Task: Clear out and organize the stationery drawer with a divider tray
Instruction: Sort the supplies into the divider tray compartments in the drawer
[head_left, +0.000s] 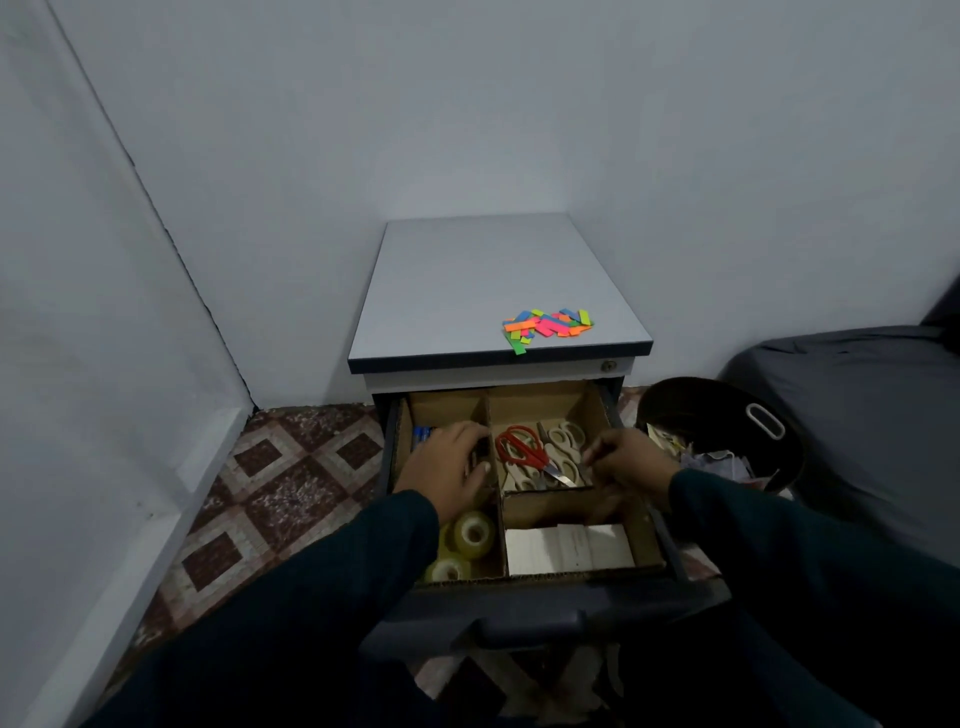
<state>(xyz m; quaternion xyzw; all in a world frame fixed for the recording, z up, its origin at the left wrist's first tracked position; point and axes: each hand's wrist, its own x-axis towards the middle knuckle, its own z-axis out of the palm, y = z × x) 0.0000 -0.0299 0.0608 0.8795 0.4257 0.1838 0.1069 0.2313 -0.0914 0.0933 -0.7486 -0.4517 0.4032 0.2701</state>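
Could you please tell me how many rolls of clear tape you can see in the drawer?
2. One tape roll lies in the divider tray's front-left compartment just below the left hand; the second sits nearer the drawer front. The sleeve may hide more.

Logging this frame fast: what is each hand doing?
Left hand: fingers relaxed, resting on the divider tray.
Right hand: fingers curled; whether it holds anything cannot be told.
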